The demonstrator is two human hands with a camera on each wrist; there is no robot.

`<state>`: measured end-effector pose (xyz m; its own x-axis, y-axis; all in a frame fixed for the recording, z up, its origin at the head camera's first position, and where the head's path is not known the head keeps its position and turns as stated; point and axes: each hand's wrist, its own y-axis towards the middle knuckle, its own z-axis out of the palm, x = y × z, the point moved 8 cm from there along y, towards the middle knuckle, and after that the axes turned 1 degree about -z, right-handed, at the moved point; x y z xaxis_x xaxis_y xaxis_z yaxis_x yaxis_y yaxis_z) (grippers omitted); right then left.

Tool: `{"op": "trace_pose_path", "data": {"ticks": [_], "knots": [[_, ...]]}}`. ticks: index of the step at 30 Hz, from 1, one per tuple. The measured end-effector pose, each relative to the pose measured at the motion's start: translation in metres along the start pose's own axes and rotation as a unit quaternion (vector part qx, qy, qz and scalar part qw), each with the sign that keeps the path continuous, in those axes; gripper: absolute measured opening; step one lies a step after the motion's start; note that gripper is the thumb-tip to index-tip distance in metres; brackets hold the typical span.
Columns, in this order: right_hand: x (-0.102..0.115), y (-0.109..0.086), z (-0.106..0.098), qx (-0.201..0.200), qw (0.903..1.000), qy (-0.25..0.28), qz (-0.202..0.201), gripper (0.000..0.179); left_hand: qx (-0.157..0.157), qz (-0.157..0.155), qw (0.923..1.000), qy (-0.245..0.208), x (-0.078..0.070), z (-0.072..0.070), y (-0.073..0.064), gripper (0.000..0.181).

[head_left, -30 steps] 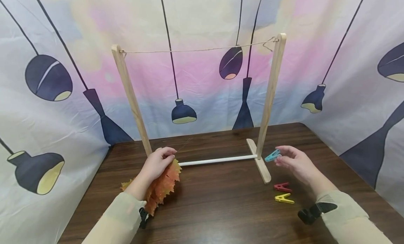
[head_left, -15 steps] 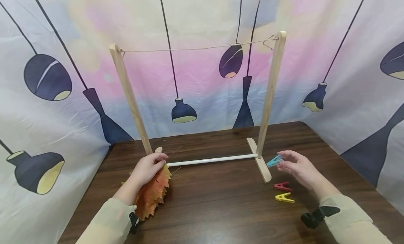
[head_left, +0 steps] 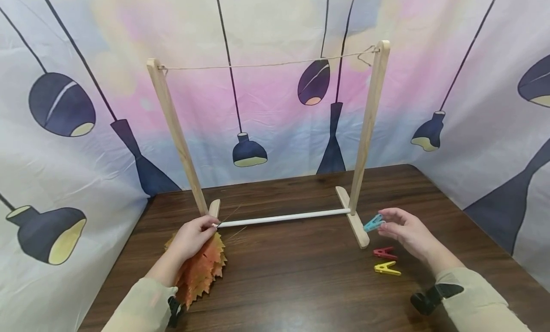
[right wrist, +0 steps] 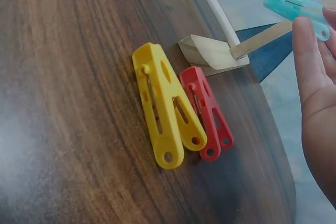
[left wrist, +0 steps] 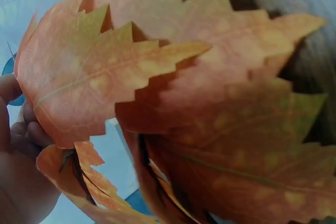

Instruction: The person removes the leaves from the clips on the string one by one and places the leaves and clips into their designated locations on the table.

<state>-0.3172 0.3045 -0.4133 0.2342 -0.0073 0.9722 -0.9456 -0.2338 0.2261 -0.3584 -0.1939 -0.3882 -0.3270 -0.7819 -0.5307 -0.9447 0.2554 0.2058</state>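
My left hand (head_left: 192, 240) pinches the top of a bunch of orange and yellow artificial maple leaves (head_left: 201, 270), near the stand's left foot. Thin stems stick out past the fingertips. In the left wrist view the toothed leaves (left wrist: 173, 82) fill most of the picture and hide part of the hand. A light blue clothespin (head_left: 374, 222) is pinched between the thumb and fingers of my right hand (head_left: 406, 230), just right of the stand's right foot. Below that hand lie a red clothespin (head_left: 385, 252) and a yellow clothespin (head_left: 387, 268), side by side on the table.
A wooden stand with two posts (head_left: 367, 126) rises from the dark wood table (head_left: 292, 284). Twine (head_left: 258, 65) runs between the post tops, and a white rod (head_left: 283, 218) joins the feet. Behind hangs a cloth (head_left: 275, 98) printed with lamps.
My left hand has moved left and down toward me with the leaves, uncovering the stand's left foot. The right hand has lowered slightly, still pinching the blue clothespin.
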Motion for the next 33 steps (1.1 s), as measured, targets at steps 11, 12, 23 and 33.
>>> {"op": "trace_pose_path", "data": {"ticks": [11, 12, 23, 33], "knots": [[-0.010, -0.007, -0.002, 0.017, 0.9998, 0.004, 0.013, 0.026, 0.044, -0.018, 0.9988, 0.013, 0.017, 0.017, -0.002, 0.018], [-0.010, -0.007, -0.002, 0.019, 0.9997, 0.007, 0.014, 0.024, 0.048, -0.023, 0.9985, 0.014, 0.020, 0.019, -0.003, 0.017], [-0.016, -0.013, -0.003, 0.018, 0.9977, -0.044, 0.047, 0.035, 0.042, -0.026, 0.9987, 0.006, 0.027, 0.031, -0.008, 0.017], [-0.024, -0.023, 0.000, 0.045, 0.9904, -0.086, 0.099, 0.041, 0.022, -0.035, 0.9991, 0.006, 0.027, 0.028, -0.008, 0.015]]}}
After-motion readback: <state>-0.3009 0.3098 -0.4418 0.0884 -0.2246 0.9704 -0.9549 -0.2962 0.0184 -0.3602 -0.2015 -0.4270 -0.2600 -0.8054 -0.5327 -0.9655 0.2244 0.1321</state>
